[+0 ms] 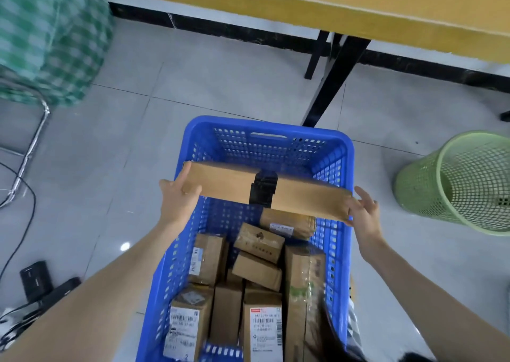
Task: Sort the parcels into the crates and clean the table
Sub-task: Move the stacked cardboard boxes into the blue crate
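The left hand (pixel 176 196) grips the left end of a long brown box (pixel 229 185), thumb on its near face, while the right hand (pixel 365 212) presses the right end with fingers spread and fairly straight. The box, banded with black tape (pixel 263 189), hangs over the blue crate (pixel 276 125), above parcels (pixel 258 241) whose white barcode labels (pixel 266 328), one red-topped, are too blurred to read. A green mesh bin (pixel 414 185) stands right of the crate, a yellow table (pixel 303 0) beyond

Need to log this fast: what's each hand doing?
Left hand: grips the long cardboard box.
Right hand: open, straight fingers pressing the box's other end.
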A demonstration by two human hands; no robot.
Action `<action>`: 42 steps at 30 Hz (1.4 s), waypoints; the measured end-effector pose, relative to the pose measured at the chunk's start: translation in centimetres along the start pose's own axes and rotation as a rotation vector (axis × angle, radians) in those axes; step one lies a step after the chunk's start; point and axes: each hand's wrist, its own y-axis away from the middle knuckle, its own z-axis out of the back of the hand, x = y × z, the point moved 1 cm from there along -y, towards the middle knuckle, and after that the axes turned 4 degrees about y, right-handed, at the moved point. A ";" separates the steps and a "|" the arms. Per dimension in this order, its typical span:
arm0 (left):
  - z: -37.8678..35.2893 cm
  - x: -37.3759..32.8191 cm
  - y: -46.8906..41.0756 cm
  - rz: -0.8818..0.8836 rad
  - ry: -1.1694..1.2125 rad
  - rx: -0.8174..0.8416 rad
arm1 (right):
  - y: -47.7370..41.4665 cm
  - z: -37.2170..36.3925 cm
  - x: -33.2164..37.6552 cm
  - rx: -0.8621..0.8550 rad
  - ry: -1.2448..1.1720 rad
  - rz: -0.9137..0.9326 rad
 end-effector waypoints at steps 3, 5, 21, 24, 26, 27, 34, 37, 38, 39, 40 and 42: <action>0.8 -1.2 -0.6 -0.037 0.027 -0.076 | 0.2 0.3 2.2 -0.044 -0.047 0.050; 1.2 -2.5 -0.8 -0.067 0.058 -0.129 | -0.1 0.5 3.3 -0.062 -0.078 0.073; 0.9 -5.9 -3.6 0.095 0.215 -0.087 | -1.0 0.7 7.5 -0.039 -0.027 0.255; 1.1 -7.0 -3.9 0.072 0.286 -0.071 | -1.2 0.5 8.1 -0.044 -0.087 0.177; 0.8 -7.2 -4.2 0.040 0.299 -0.046 | -1.5 0.3 8.6 -0.037 -0.156 0.169; 0.8 -7.0 -4.3 0.046 0.297 -0.050 | -1.9 0.2 8.6 -0.041 -0.182 0.166; 0.0 -3.5 -4.1 0.127 0.196 -0.022 | -2.8 -0.6 6.1 0.006 -0.072 0.102; -1.1 -2.7 -3.8 0.146 0.143 0.084 | -2.6 -1.0 4.1 0.106 -0.029 0.053; -1.6 -2.5 -3.6 0.157 0.098 0.166 | -2.4 -1.3 3.7 0.165 0.001 0.018; -2.1 -2.2 -3.3 0.183 0.044 0.257 | -2.0 -1.7 3.3 0.231 0.045 -0.016; -2.7 -2.1 -2.9 0.219 -0.006 0.333 | -1.6 -2.0 3.1 0.301 0.097 -0.044; -3.7 -2.3 -2.1 0.277 -0.045 0.403 | -0.7 -2.8 3.0 0.418 0.176 -0.073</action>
